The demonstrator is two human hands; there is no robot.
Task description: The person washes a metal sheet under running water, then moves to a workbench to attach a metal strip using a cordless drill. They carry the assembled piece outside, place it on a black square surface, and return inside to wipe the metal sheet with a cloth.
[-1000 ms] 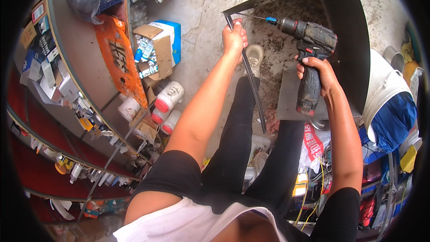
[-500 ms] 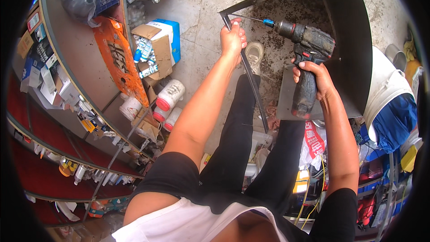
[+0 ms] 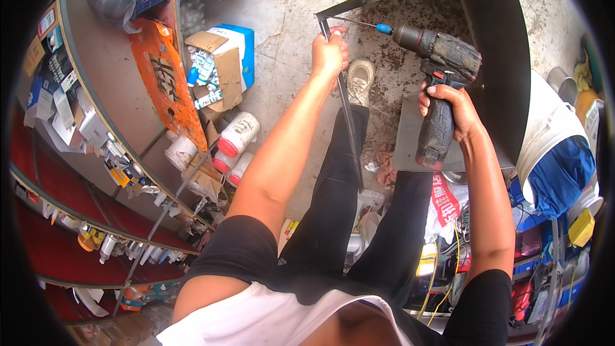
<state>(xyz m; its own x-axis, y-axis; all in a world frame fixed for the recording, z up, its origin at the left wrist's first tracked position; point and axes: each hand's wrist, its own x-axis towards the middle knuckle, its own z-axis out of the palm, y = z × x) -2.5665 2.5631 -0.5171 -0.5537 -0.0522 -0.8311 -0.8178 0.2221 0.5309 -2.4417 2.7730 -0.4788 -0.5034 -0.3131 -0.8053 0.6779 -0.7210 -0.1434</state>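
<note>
My right hand (image 3: 453, 110) is wrapped round the grip of a worn black cordless drill (image 3: 442, 51). A long thin bit with a blue collar (image 3: 384, 29) points left from its chuck, its tip close to the upper left corner of a black sheet-metal piece (image 3: 520, 83). My left hand (image 3: 328, 55) is closed around the upper part of a narrow dark metal strip (image 3: 348, 106). The strip's top end meets that same corner, and its lower end hangs by my leg. Whether a screw sits at the bit's tip is too small to tell.
Shelves of small boxes (image 3: 70, 106) curve along the left. Beside them stand an orange panel (image 3: 163, 83), an open carton of bottles (image 3: 227, 67) and white jars with red lids (image 3: 238, 133). At the right is a white bucket with blue cloth (image 3: 564, 173). My shoe (image 3: 360, 82) is below the strip.
The strip's lower end has swung left, so it hangs more upright. Its top end stays at the corner. The drill and both hands have barely shifted.
</note>
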